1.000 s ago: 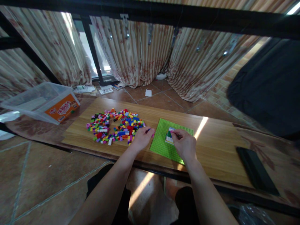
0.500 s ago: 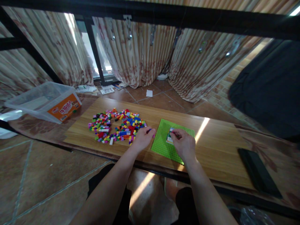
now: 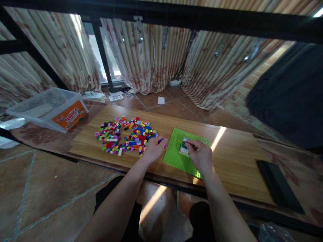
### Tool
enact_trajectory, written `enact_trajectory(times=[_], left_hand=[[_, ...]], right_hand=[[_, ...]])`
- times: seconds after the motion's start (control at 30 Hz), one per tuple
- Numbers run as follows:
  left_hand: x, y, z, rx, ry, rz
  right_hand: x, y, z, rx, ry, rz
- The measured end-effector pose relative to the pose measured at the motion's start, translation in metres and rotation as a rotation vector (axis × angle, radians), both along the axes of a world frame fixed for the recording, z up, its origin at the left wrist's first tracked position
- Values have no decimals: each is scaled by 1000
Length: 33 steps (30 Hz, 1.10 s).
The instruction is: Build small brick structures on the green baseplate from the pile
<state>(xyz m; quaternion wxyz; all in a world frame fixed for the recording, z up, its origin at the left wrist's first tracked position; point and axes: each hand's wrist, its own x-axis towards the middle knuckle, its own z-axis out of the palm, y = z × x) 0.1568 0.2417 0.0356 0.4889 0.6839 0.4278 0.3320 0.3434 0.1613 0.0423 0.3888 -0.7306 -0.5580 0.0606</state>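
Observation:
A green studded baseplate (image 3: 174, 155) lies on the wooden board. Near its middle is a small block of toy bricks (image 3: 184, 150) with white, green and blue parts. My right hand (image 3: 202, 155) is over the baseplate, thumb and fingers pinched on a small pink brick at the top of that block; the fingertips cover part of it. Just left of the baseplate, my left hand (image 3: 153, 149) is closed with small dark blue and pink bits showing at its fingers, apparently toy bricks. It rests beside the right edge of the loose brick pile (image 3: 141, 138).
A clear plastic tub (image 3: 42, 112) with an orange label stands at the left end. On the right lies a long black object (image 3: 279, 186). The wooden board (image 3: 234, 158) sits on a cloth-covered table. Curtains (image 3: 161, 64) hang behind, and papers (image 3: 116, 96) lie on the floor.
My right hand has shifted slightly right and toward me, uncovering more of the brick block. My left hand stays in nearly the same place.

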Motion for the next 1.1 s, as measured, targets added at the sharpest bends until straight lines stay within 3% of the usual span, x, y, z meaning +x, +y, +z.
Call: enact_trajectory(times=[1.1], left_hand=[[2, 0, -4, 31, 44, 2]], right_hand=[[-1, 3, -4, 7, 40, 5]])
